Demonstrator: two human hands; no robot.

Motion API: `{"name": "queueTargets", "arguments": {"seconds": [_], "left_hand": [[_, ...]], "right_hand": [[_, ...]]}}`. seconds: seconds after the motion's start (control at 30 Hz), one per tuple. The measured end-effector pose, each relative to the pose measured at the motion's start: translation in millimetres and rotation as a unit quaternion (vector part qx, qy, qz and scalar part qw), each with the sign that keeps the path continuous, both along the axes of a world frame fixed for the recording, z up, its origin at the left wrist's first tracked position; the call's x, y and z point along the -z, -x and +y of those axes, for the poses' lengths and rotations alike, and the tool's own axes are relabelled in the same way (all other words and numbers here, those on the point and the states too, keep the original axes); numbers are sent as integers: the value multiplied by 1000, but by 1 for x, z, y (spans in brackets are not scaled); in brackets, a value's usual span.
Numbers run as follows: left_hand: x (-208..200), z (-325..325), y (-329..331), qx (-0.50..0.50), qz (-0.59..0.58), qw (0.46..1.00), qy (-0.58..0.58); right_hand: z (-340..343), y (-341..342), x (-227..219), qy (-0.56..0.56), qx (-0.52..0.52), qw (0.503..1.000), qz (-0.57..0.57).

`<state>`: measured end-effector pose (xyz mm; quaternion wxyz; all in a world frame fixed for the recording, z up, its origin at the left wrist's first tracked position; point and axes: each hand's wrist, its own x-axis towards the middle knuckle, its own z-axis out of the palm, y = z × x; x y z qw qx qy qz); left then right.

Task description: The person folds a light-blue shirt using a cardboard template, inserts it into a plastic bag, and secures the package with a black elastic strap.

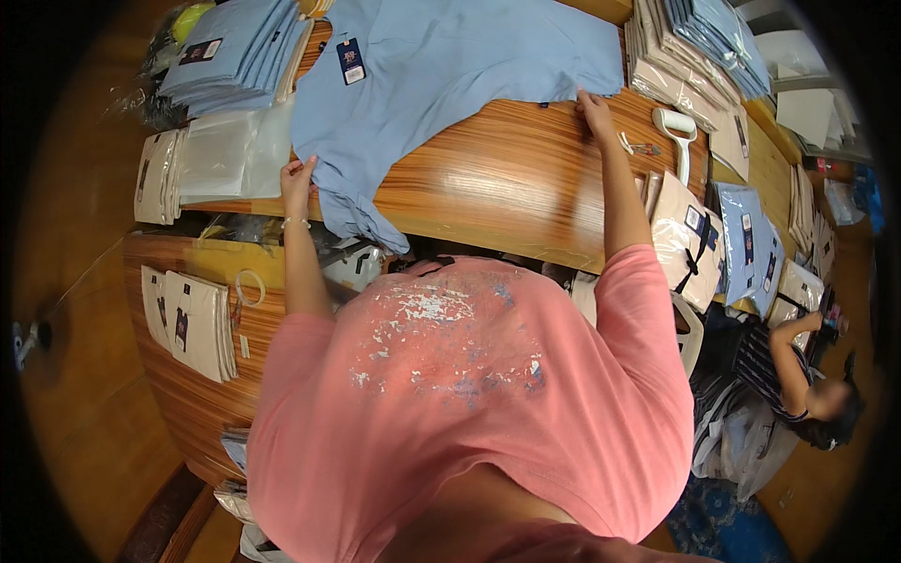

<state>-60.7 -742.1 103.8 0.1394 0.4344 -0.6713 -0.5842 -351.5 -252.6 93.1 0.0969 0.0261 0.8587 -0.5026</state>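
Note:
A light blue garment [441, 70] lies spread over the wood-grain table, with a dark hang tag [351, 61] near its upper left. My left hand [297, 176] pinches its edge at the lower left, where a bunched sleeve droops over the table's near edge. Farther out on the right, my right hand [594, 113] has its fingertips closed on the lower hem. Both arms reach forward, well apart. Beside my right hand lie small orange-handled snippers [644, 148] and a white lint roller [678, 131].
Folded blue shirts [230, 56] are stacked at the far left, above clear plastic bags [230, 155]. Beige packets [671, 70] and more folded blue garments [751, 239] line the right. A side table [178, 413] holds beige packets [199, 324]. Another person [784, 366] is at lower right.

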Motion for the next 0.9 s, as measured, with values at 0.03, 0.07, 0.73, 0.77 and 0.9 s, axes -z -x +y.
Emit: {"name": "queueTargets", "arguments": {"seconds": [0.03, 0.07, 0.73, 0.77, 0.9], "left_hand": [[-3, 3, -1, -1, -6, 1000, 11], [10, -4, 0, 13, 41, 999, 12], [-25, -15, -69, 139, 41, 989, 12], [-23, -11, -64, 158, -34, 969, 188], [-18, 15, 6, 222, 72, 906, 353]], "right_hand": [[-1, 7, 13, 33, 63, 997, 13], [-3, 15, 28, 66, 126, 989, 26], [94, -207, -137, -250, -28, 961, -113], [98, -209, -126, -395, -55, 914, -67], [15, -180, -95, -314, -59, 926, 200]]}}
